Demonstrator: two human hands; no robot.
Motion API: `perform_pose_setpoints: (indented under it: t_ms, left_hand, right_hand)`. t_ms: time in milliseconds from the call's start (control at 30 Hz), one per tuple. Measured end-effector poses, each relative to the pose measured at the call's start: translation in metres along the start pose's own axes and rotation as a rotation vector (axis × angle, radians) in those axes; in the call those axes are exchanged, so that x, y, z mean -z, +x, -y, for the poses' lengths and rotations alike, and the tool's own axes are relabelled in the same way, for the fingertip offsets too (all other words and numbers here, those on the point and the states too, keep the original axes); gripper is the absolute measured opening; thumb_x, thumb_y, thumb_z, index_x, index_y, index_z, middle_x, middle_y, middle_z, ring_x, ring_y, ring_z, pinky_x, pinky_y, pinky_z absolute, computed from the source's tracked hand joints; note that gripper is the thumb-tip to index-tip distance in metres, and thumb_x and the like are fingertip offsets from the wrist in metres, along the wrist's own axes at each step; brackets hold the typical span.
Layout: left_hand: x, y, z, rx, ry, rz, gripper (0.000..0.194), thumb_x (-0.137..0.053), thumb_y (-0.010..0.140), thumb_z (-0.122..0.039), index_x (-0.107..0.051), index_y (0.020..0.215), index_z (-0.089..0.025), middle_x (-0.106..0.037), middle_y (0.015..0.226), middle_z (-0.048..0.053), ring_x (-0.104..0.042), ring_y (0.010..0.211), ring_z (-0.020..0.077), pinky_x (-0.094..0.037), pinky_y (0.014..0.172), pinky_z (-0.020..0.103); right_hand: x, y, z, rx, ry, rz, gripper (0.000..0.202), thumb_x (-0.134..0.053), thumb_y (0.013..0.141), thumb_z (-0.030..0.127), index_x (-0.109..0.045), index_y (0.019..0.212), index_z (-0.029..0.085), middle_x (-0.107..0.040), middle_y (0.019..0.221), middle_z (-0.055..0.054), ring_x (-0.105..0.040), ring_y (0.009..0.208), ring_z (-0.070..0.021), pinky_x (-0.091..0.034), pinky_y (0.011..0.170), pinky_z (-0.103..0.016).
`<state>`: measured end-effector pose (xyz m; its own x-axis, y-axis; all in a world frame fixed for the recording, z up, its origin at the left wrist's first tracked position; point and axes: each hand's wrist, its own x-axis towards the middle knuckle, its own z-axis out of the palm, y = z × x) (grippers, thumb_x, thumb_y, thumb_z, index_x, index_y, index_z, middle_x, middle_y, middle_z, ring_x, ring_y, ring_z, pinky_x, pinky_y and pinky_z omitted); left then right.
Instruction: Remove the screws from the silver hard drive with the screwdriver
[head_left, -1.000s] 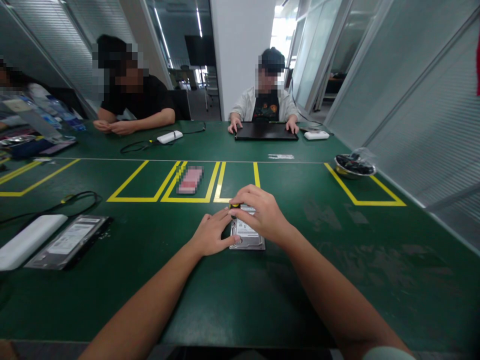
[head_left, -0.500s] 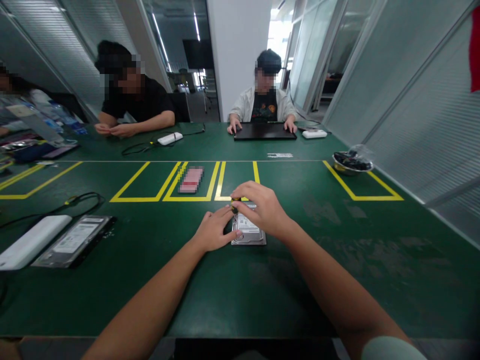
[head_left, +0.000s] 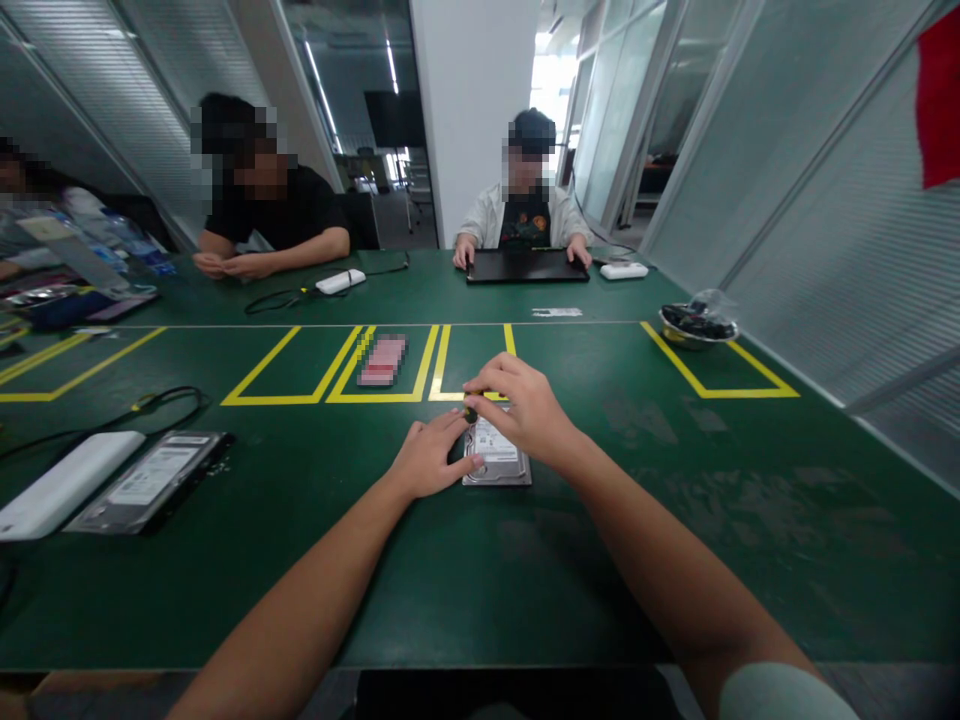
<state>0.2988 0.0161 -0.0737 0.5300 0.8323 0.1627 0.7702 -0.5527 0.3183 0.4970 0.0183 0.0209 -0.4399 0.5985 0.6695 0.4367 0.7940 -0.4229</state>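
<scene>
A silver hard drive (head_left: 497,462) with a white label lies flat on the green table (head_left: 450,580), in front of me. My left hand (head_left: 433,457) rests at its left side, fingers spread, with the thumb on the drive's edge. Over the drive's upper left corner, my right hand (head_left: 517,405) pinches a small black and yellow screwdriver (head_left: 470,412) between thumb and fingers. The tool's lower end is too small to make out.
At left lie another hard drive (head_left: 154,480), a white power bank (head_left: 71,483) and a cable. A pink item (head_left: 382,360) sits within yellow tape. A metal bowl (head_left: 697,328) stands at right. People sit opposite, one holding a black panel (head_left: 527,265).
The view has shifted slightly. My right hand has risen a little at the knuckles, still on the screwdriver, while my left hand stays at the drive.
</scene>
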Motion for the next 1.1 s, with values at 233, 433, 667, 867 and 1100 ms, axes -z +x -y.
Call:
perform_pose_setpoints:
  t_ms: [233, 433, 667, 867, 1100]
  left_hand:
    - [-0.002, 0.001, 0.002, 0.007, 0.006, 0.004, 0.06, -0.048, 0.09, -0.062, -0.05, 0.135, -0.023, -0.051, 0.144, 0.012, -0.049, 0.126, 0.0339, -0.038, 0.09, 0.041]
    - [0.0, 0.002, 0.001, -0.004, 0.004, -0.009, 0.06, -0.049, 0.089, -0.062, -0.05, 0.135, -0.023, -0.054, 0.141, 0.011, -0.052, 0.122, 0.0334, -0.038, 0.085, 0.039]
    - [0.001, 0.004, 0.001, 0.001, -0.022, -0.011, 0.058, -0.053, 0.088, -0.06, -0.053, 0.134, -0.024, -0.059, 0.135, 0.01, -0.055, 0.118, 0.0325, -0.039, 0.083, 0.036]
    - [-0.003, 0.005, 0.008, -0.01, -0.059, -0.029, 0.056, -0.056, 0.087, -0.058, -0.054, 0.132, -0.025, -0.055, 0.14, 0.01, -0.051, 0.125, 0.0332, -0.04, 0.089, 0.039]
    - [-0.009, 0.008, 0.017, -0.046, -0.246, -0.148, 0.051, -0.066, 0.081, -0.049, -0.058, 0.123, -0.02, -0.059, 0.13, 0.011, -0.054, 0.118, 0.0304, -0.041, 0.098, 0.043]
  right_hand:
    - [0.0, 0.001, -0.001, 0.007, 0.005, -0.001, 0.008, -0.061, 0.09, 0.02, -0.067, 0.093, 0.018, -0.062, 0.092, -0.005, -0.059, 0.089, -0.0159, -0.047, 0.081, -0.031]
    - [0.001, 0.001, 0.001, 0.001, 0.018, 0.001, 0.009, -0.062, 0.09, 0.024, -0.068, 0.095, 0.018, -0.062, 0.093, -0.005, -0.06, 0.089, -0.0163, -0.048, 0.081, -0.032]
    - [-0.004, 0.001, 0.0, 0.036, 0.027, -0.05, 0.012, -0.063, 0.091, 0.026, -0.069, 0.093, 0.017, -0.063, 0.089, -0.005, -0.061, 0.086, -0.016, -0.049, 0.079, -0.031]
    - [-0.003, 0.001, -0.003, 0.032, 0.006, -0.056, 0.009, -0.06, 0.091, 0.02, -0.068, 0.092, 0.018, -0.064, 0.089, -0.005, -0.06, 0.086, -0.0159, -0.048, 0.078, -0.031]
    - [0.0, 0.001, -0.003, 0.036, -0.036, -0.022, 0.012, -0.056, 0.091, 0.018, -0.066, 0.099, 0.018, -0.066, 0.093, -0.005, -0.061, 0.089, -0.0166, -0.048, 0.081, -0.032]
